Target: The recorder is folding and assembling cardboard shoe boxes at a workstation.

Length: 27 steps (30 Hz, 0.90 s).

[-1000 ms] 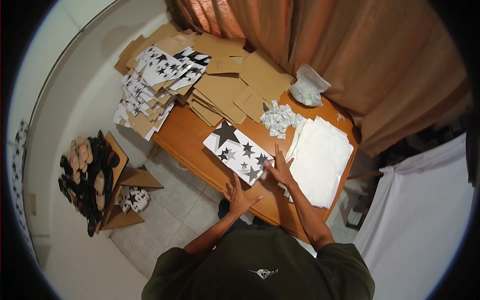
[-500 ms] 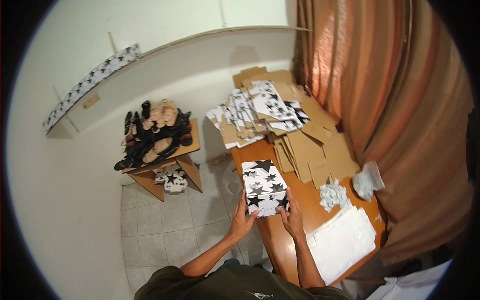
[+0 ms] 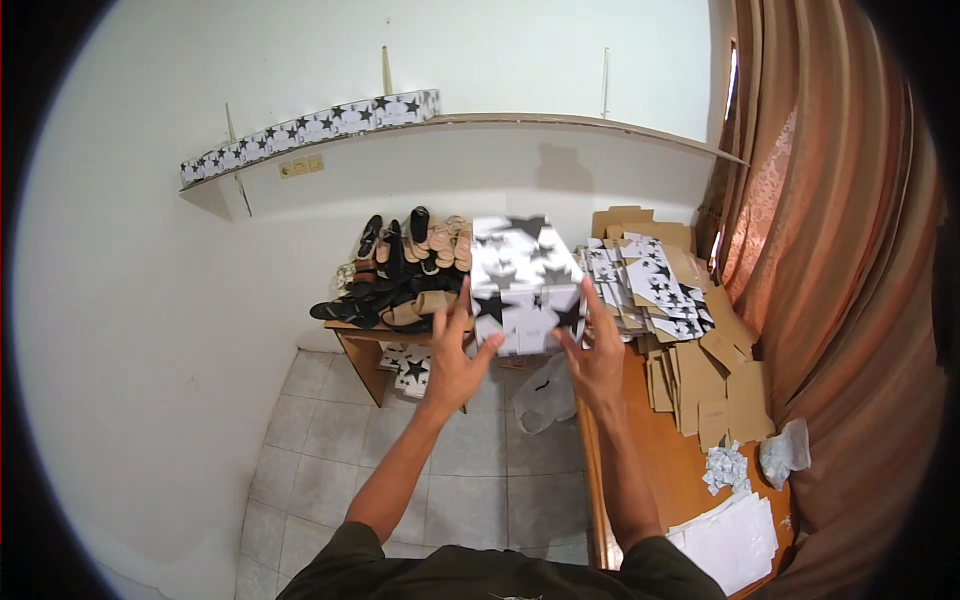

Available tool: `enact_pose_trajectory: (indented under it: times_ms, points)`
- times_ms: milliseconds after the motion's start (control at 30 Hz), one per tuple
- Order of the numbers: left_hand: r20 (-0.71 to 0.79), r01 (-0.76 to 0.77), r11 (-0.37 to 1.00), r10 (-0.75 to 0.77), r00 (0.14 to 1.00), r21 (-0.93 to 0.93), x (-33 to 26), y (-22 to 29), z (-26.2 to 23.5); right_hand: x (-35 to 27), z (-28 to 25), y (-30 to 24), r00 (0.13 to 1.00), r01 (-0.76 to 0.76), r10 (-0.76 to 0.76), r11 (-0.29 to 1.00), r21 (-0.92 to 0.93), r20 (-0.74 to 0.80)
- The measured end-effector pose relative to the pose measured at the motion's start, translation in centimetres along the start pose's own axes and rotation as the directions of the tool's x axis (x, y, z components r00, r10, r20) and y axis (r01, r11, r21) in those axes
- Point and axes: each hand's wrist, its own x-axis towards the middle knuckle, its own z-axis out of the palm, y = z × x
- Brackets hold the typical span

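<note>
— Along the upper left of the frame, what do you have above you?

— You have a long wall shelf (image 3: 330,125) with a star-printed strip on its front edge, running toward the upper middle. Below it, left of centre, a small wooden table (image 3: 355,335) carries a heap of sandals and shoes (image 3: 400,265), dark ones and tan ones mixed. Under that table sits something star-printed on the tiled floor (image 3: 330,440); you cannot tell what it is.

— And your hands?

— Your left hand (image 3: 455,365) is raised at the centre of the frame, fingers spread, thumb and fingertips against the lower left side of the white box with black stars (image 3: 525,280). Your right hand (image 3: 597,355) mirrors it just right of centre, fingers open and pressing the box's lower right side. So you are holding the box up between both hands, neither fist closed. The box is in the air at the middle of the picture, in front of the shoe heap and apart from the tables.

— What lies to the right?

— A white plastic bag (image 3: 545,395) hangs below the box by the edge of the long wooden table (image 3: 640,470). On that table, toward the upper right, lie stacks of flat star-printed cardboard (image 3: 650,285) and plain brown cardboard pieces (image 3: 715,385). Lower right you have crumpled small white packets (image 3: 727,467), a clear bag (image 3: 785,450) and a stack of white paper sheets (image 3: 730,540). An orange-brown curtain (image 3: 830,250) fills the right edge.
</note>
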Motion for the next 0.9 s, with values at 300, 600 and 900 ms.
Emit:
enact_pose_trajectory:
  times_ms: [300,600,900]
  points:
    - [-0.261,-0.215,0.955,0.158,0.952,-0.205,14.6,1.3,-12.1,15.0,9.0,-7.4,0.96,0.216,-0.191,0.97,0.109,-0.207]
    - [-0.318,-0.407,0.899,0.438,0.841,0.163,27.8,-4.3,-14.4,27.9,15.0,-8.1,0.862,0.38,-0.398,0.917,-0.121,-0.314]
    - [-0.319,-0.387,0.899,0.435,0.842,0.203,38.9,-13.0,-10.6,37.4,22.7,1.3,0.823,0.455,-0.443,0.889,-0.054,-0.357]
